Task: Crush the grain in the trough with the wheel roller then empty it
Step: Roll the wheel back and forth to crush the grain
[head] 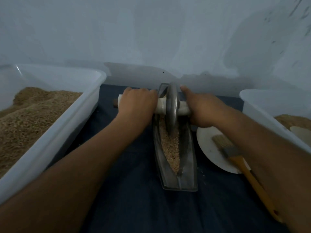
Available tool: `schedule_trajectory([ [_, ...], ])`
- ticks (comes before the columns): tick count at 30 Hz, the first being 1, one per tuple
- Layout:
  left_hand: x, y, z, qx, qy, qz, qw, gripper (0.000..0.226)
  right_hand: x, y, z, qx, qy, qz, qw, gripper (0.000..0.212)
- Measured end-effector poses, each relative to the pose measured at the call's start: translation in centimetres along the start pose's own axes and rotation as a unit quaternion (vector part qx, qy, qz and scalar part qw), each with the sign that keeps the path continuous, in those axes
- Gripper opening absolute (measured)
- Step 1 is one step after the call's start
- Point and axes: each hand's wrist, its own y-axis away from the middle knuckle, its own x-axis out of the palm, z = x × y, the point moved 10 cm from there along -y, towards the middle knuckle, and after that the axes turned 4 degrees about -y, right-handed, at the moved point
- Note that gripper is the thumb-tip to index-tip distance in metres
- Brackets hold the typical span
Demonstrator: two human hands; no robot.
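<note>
left hand (137,103): curled round the white handle (161,106) of the grey metal wheel roller (171,109)
right hand (200,108): gripping the handle's other end
wheel: sitting in the crushed tan grain (170,148), inside the narrow metal trough (176,153)

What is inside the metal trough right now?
The trough holds tan grain along its groove, with the wheel roller standing in it. Grain beneath the wheel and the trough's far end are hidden.
</note>
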Motion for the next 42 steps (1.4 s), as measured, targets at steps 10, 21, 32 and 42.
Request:
schedule_trajectory([
  [10, 0.7, -1.5, 0.2, -0.007, -0.002, 0.004, 1.000, 0.018, -0.2, -2.8, -0.5, 0.000, 0.006, -0.016, 1.000, 0.062],
  [21, -2.4, 2.9, -1.1, -0.006, -0.017, -0.042, 0.999, 0.029, -0.5, 4.0, 1.0, -0.015, -0.004, -0.062, 0.998, 0.094],
  [32, -4.0, 6.3, -1.3, 0.014, -0.035, 0.010, 0.999, 0.029, -2.0, 8.3, 3.9, -0.053, 0.005, -0.065, 0.996, 0.085],
  [42, -1.2, 2.5, -0.5, 0.009, -0.007, -0.002, 1.000, 0.029, -1.1, 3.8, 1.9, -0.028, 0.010, -0.065, 0.997, 0.046],
])
